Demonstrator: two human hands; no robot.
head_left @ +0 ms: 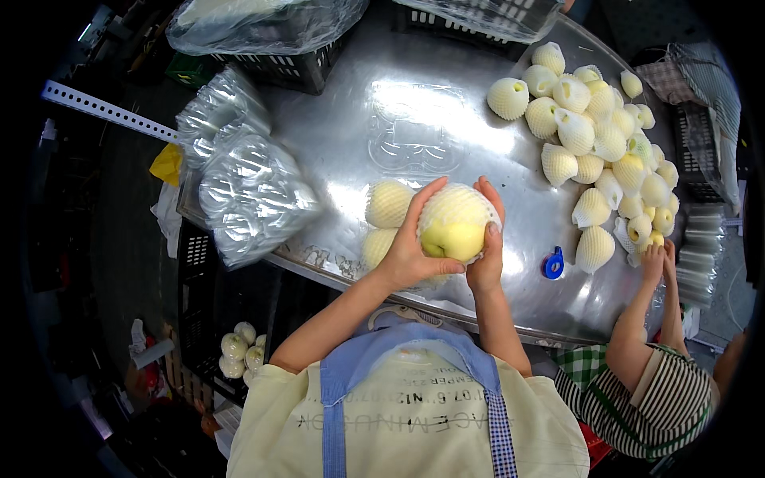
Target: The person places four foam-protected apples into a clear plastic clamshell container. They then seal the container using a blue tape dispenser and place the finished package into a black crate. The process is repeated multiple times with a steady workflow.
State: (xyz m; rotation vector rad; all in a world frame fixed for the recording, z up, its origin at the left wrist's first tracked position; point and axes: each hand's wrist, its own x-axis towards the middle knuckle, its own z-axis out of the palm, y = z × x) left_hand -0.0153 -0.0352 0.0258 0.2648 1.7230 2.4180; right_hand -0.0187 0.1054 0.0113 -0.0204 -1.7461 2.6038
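Observation:
A pale yellow-green apple-like fruit (457,224) in a white foam net sleeve is held up between both my hands, its bare end towards me. My left hand (415,248) grips its left side, and my right hand (490,239) its right side. Beneath and left of them, sleeved fruits (388,204) rest on the metal table (340,149), partly hidden by my left hand and forearm. Just beyond lies a clear plastic clamshell tray (415,134). A blue tape dispenser (553,263) lies to the right of my right hand.
Stacked clear plastic trays (251,185) stand at the table's left. Many sleeved fruits (597,131) are heaped at the right, where a co-worker's hands (657,260) touch the near end. Black crates (299,69) line the far edge. Below left, a crate holds wrapped fruits (239,346).

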